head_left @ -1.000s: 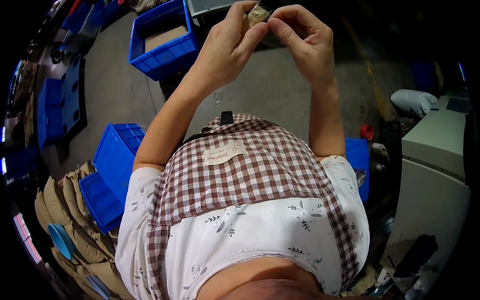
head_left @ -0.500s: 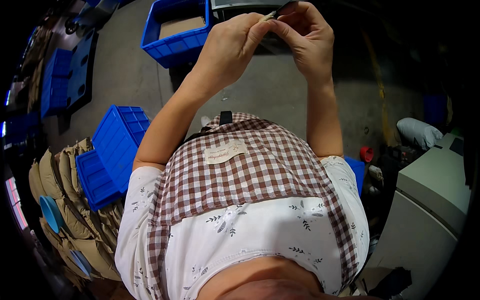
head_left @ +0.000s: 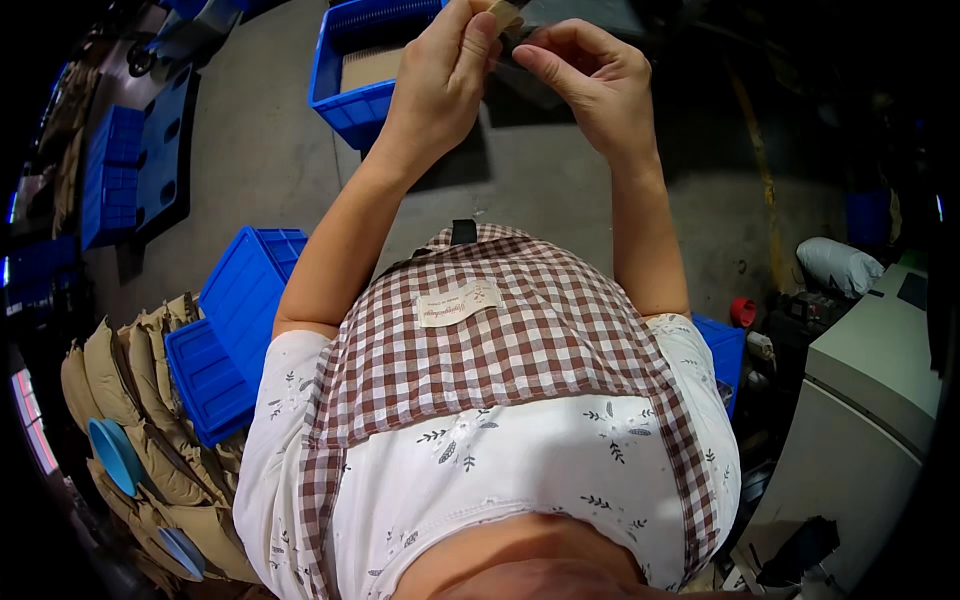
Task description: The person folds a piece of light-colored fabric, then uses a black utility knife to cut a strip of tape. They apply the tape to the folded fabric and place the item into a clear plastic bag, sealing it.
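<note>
At the top edge of the view, my left hand [head_left: 440, 80] is closed around a small, flat, pale tan piece [head_left: 506, 13]. The picture's edge cuts off part of that hand. To its right and a little apart, my right hand [head_left: 598, 85] has its thumb and forefinger brought close together in a pinch. Whatever lies between those fingertips is blurred against the dark background, and I cannot make it out. Both forearms reach forward past my brown-and-white checked apron [head_left: 500, 350].
Beyond my left forearm stands a blue crate [head_left: 365, 115] holding brown cardboard-like sheets. Blue bins [head_left: 215, 385] and stacked tan sacks [head_left: 150, 400] with light-blue bowls [head_left: 115, 457] are on the left. A pale grey cabinet [head_left: 870, 370] stands right, near a white bundle [head_left: 838, 267].
My hands were together at the small pale piece and have now parted. The left hand has moved up and left with it; the right has shifted slightly down. A dark piece by my right fingers no longer shows clearly.
</note>
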Action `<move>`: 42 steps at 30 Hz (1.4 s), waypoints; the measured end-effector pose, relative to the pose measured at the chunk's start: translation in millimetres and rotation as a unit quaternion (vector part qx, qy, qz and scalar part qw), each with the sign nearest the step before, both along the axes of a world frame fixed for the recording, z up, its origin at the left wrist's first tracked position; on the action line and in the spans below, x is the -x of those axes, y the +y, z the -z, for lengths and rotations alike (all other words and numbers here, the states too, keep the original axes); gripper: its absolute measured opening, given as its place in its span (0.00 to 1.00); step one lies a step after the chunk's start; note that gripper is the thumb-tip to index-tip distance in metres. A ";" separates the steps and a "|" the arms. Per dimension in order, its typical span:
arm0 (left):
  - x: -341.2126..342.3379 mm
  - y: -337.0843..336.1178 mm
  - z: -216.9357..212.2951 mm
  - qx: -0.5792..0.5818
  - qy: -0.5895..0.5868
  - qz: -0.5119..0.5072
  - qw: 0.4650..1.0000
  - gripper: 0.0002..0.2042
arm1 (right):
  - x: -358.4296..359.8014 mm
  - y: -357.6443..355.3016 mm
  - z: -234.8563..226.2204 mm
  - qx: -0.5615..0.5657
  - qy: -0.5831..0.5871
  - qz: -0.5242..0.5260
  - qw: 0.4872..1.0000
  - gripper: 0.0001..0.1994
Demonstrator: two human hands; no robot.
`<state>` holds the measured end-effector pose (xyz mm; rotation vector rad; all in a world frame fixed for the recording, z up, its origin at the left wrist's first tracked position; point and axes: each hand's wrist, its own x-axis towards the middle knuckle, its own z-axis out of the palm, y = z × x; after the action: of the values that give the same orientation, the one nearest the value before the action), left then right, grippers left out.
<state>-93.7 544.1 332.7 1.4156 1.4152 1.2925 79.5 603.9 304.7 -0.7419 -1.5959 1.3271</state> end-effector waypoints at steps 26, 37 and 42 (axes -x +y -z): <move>-8.3 2.2 12.5 -0.059 -0.302 0.013 0.951 0.17 | 16.5 -5.2 -50.6 -0.168 -0.090 0.149 0.970 0.03; -12.5 -6.2 -8.1 0.117 -0.486 0.224 0.836 0.26 | 0.8 14.5 -18.8 0.030 0.161 -0.019 0.986 0.06; -4.7 -12.5 -5.7 0.198 -0.532 0.263 0.780 0.22 | -1.0 24.4 1.3 -0.029 0.175 -0.106 0.978 0.09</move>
<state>-89.0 531.6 338.4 0.4968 0.3988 1.0200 80.4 628.4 303.3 -0.2855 -1.4482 1.4644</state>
